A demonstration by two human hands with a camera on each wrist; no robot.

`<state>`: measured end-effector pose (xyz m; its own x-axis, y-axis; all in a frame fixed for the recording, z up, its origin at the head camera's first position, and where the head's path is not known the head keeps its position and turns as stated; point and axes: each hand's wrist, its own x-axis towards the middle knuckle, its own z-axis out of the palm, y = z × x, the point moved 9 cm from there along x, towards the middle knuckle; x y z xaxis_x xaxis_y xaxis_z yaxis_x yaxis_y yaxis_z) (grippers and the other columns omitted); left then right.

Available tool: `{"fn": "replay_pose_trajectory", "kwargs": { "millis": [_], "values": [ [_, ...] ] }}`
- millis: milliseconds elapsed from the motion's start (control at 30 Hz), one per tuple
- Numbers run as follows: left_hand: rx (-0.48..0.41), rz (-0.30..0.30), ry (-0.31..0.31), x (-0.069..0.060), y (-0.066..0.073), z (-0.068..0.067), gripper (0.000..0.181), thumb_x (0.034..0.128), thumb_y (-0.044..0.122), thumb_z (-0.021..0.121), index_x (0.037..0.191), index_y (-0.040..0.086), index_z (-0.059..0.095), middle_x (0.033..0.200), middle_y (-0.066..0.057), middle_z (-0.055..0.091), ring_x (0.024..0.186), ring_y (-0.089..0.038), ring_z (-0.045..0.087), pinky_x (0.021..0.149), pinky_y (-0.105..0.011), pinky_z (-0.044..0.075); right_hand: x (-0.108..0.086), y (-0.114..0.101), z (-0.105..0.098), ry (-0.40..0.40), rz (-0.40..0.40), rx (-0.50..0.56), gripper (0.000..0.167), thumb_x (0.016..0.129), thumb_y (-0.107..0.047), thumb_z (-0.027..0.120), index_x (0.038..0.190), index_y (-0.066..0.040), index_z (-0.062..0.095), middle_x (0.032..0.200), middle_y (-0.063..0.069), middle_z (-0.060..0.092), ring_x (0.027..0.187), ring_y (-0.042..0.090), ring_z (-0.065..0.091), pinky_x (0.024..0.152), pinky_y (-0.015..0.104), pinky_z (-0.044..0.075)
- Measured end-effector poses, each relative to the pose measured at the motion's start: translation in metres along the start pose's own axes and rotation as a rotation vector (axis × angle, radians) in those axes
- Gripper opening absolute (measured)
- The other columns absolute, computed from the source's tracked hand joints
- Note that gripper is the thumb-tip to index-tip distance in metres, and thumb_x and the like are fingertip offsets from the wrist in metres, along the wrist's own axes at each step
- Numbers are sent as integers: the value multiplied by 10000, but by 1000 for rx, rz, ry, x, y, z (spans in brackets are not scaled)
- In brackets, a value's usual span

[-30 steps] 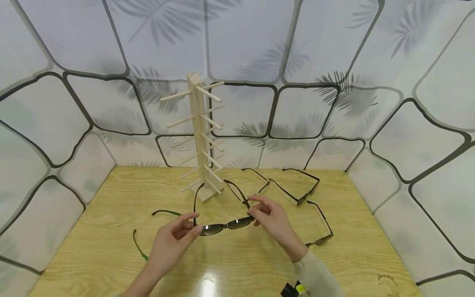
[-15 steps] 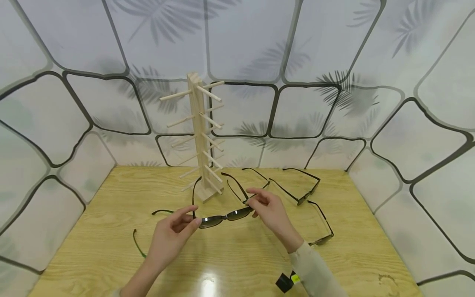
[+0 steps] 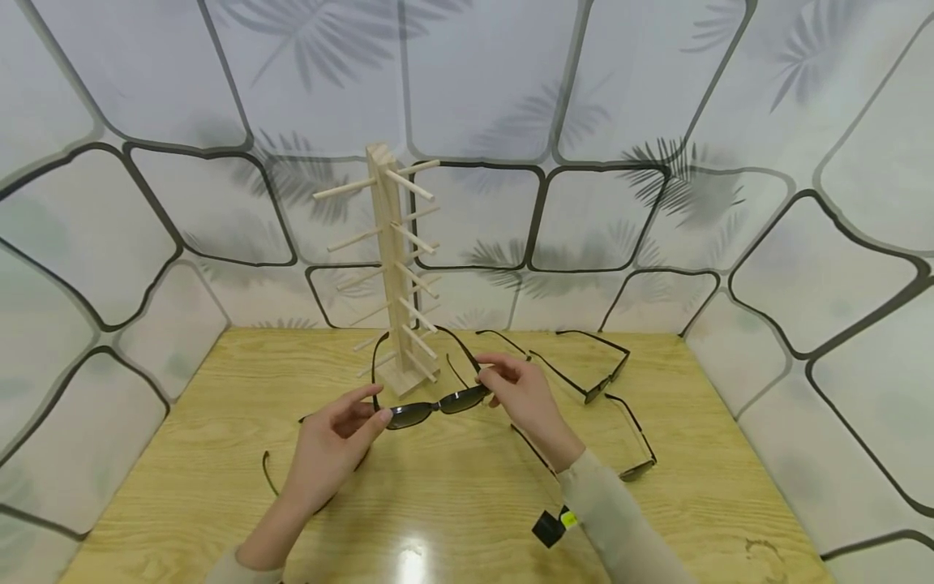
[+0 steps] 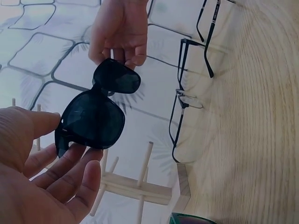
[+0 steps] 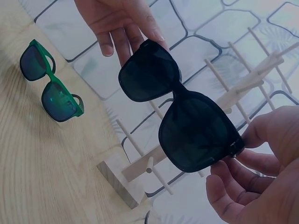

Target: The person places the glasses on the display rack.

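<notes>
Black sunglasses (image 3: pixel 410 415) are held in the air by both hands, temples unfolded and reaching toward the wooden rack (image 3: pixel 395 268). My left hand (image 3: pixel 328 446) pinches the frame's left corner near the hinge, and my right hand (image 3: pixel 529 405) pinches the right corner. In the left wrist view the dark lenses (image 4: pixel 96 119) hang between the left hand (image 4: pixel 46 172) and the other hand. The right wrist view has the lenses (image 5: pixel 196 133) large, with the right hand's (image 5: pixel 261 177) fingers at their lower corner. No glasses hang on the rack's pegs.
Black-framed glasses (image 3: pixel 597 391) lie at the back right, another pair (image 3: pixel 639 469) in front of them. Green sunglasses (image 5: pixel 58 95) rest on the table, mostly behind the left hand in the head view. A small black object (image 3: pixel 549 529) is beside the right sleeve. Patterned walls surround the table.
Both hands have moved the black sunglasses up and slightly left, closer to the rack. The temple tips now overlap the rack's lower part in the head view.
</notes>
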<state>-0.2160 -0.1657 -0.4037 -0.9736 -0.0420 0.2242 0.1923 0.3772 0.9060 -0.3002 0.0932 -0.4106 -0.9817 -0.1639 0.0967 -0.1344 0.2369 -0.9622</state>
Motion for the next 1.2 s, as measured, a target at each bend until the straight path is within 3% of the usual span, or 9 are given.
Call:
{"fn": "replay_pose_trajectory", "kwargs": {
  "millis": [233, 433, 700, 900, 1067, 1200],
  "values": [
    [41, -1, 23, 6, -2, -2, 397, 997, 220, 761, 1380, 135, 704, 1030, -92, 788, 897, -116, 765, 776, -230, 594, 10, 1, 3, 21, 11, 5, 295, 1016, -95, 654, 1296, -68, 742, 1011, 153, 762, 692, 152, 642, 661, 269, 582],
    [52, -12, 52, 11, -5, -5, 406, 994, 222, 764, 1387, 140, 704, 1059, -110, 797, 906, -133, 781, 759, -221, 591, 18, -3, 7, 30, 10, -24, 279, 1031, -158, 664, 1293, -124, 754, 1026, 134, 756, 735, 129, 610, 670, 264, 566],
    [58, -13, 77, 18, -5, -7, 405, 999, 236, 759, 1384, 125, 706, 1083, -143, 792, 905, -205, 788, 716, -221, 585, 26, -7, 11, 33, -9, -45, 293, 1066, -183, 628, 1330, -112, 733, 1134, 138, 770, 816, 120, 614, 700, 262, 549],
    [56, -13, 84, 22, -5, -5, 422, 995, 259, 764, 1389, 122, 704, 1110, -164, 794, 914, -266, 793, 696, -233, 587, 30, -6, 12, 25, -15, -37, 330, 1083, -208, 615, 1378, -87, 700, 1212, 155, 751, 966, 197, 666, 770, 343, 576],
    [39, -19, 95, 25, -5, -5, 417, 996, 263, 764, 1384, 123, 708, 1098, -163, 797, 898, -199, 791, 695, -235, 585, 34, -4, 13, 27, -4, -33, 345, 1089, -230, 607, 1399, -102, 687, 1263, 145, 731, 1031, 242, 665, 772, 307, 561],
    [30, -33, 101, 28, -4, -4, 421, 1002, 272, 757, 1396, 137, 702, 1101, -160, 799, 929, -236, 795, 720, -220, 586, 36, -3, 13, 33, 5, -38, 360, 1093, -257, 601, 1414, -113, 676, 1281, 108, 729, 1061, 240, 671, 785, 308, 565]
  ]
}}
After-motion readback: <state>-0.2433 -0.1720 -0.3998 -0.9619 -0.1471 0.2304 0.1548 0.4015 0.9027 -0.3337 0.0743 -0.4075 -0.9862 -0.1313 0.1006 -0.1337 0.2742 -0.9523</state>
